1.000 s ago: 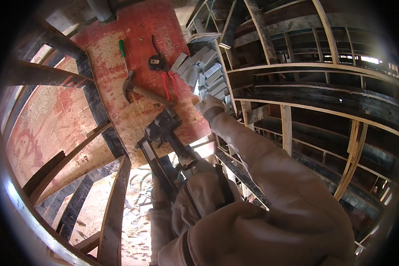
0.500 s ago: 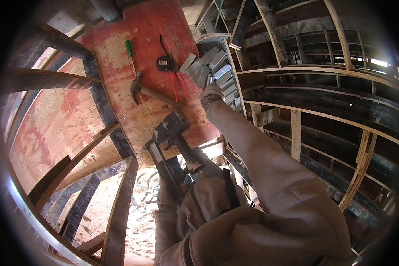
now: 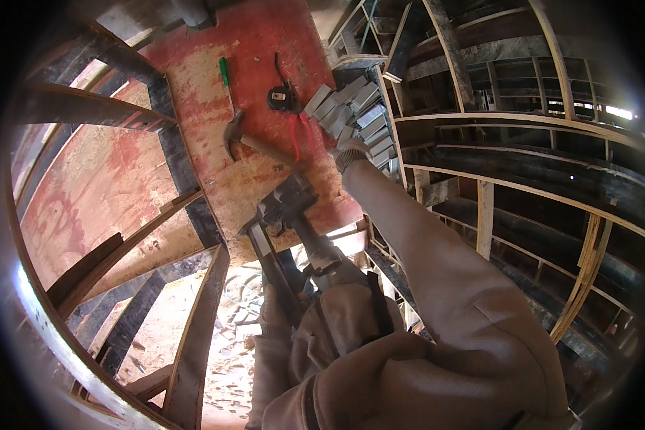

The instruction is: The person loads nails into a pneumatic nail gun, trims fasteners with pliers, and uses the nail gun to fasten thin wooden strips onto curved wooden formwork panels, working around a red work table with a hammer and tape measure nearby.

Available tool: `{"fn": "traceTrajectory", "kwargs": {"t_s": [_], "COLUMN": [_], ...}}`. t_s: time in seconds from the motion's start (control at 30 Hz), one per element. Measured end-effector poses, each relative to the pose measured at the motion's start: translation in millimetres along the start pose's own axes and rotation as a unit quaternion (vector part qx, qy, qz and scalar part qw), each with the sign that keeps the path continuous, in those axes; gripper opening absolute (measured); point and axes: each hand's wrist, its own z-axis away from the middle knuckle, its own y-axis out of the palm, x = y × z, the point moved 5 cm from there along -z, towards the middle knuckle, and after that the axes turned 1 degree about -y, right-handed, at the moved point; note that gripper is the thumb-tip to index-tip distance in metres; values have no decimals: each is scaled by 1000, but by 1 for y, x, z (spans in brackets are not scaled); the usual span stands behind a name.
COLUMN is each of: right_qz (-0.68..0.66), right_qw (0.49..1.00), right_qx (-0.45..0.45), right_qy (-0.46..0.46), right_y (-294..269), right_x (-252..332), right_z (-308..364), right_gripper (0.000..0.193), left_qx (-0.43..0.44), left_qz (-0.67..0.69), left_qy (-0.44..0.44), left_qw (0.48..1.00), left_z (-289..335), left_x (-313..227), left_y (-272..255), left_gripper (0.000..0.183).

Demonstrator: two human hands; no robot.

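Note:
A dark nail gun with a long magazine is in front of me, its head over the near edge of a red board. My left hand is closed at the magazine's side, its fingers partly hidden. At the right edge of the board lies a pile of grey metal fastener strips. My right hand is at the pile's near side, fingers drawn in and mostly hidden by the cuff; whatever it holds cannot be made out. Left of it lie a hammer and red-handled pliers.
The worn red board also bears a black tape measure and a green-handled tool. Timber frames stand at the right, and dark wooden ribs at the left. Scattered debris covers the bright floor below.
The view has shifted, so the board and tools appear farther right. My right hand has drawn back slightly from the strips toward me. The nail gun stays at my left hand.

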Motion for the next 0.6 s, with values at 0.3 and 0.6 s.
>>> {"fn": "traceTrajectory", "kwargs": {"t_s": [0.3, 0.6], "right_qz": [-359, -415], "right_qw": [916, 881], "right_qx": [163, 135], "right_qy": [74, 183], "right_y": [3, -39], "right_x": [-35, -53], "right_z": [9, 28], "right_gripper": [46, 38], "left_qx": [24, 30], "left_qz": [27, 50], "left_qy": [17, 36], "left_qw": [999, 998], "left_z": [-6, 12], "left_x": [-4, -5], "left_y": [7, 4], "left_gripper": [49, 50]}}
